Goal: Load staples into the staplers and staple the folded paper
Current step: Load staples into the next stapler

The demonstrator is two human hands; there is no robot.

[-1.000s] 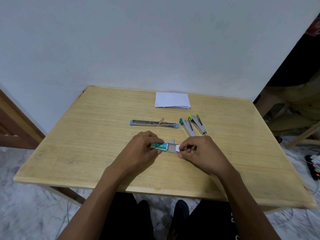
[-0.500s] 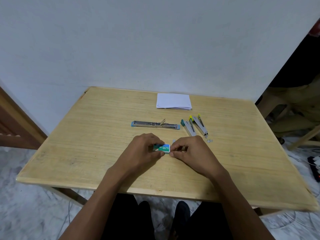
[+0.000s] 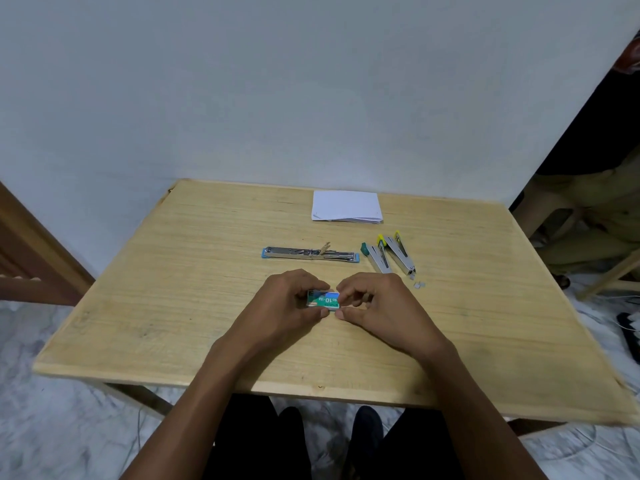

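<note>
A small green staple box (image 3: 323, 300) marked "No 10" sits pinched between both hands near the middle of the wooden table (image 3: 173, 306). My left hand (image 3: 287, 303) grips its left end and my right hand (image 3: 377, 306) presses its right end; the box looks closed. Behind my hands lies a long stapler (image 3: 310, 253) with blue ends, swung open flat. To its right lie two small staplers: one with a green end (image 3: 375, 257), one with yellow ends (image 3: 400, 252). Loose staple bits (image 3: 419, 284) lie just in front of them. Folded white paper (image 3: 346, 206) rests at the far edge.
The table stands against a pale wall. A person sits on a stool (image 3: 568, 216) at the far right. A wooden door frame (image 3: 31, 258) is at the left. Cables (image 3: 627, 327) lie on the marble floor by the right side.
The box's inner tray, pulled out to the right a second ago, has been pushed back in. My right hand moved left against the box. A staple bit now lies uncovered near the small staplers.
</note>
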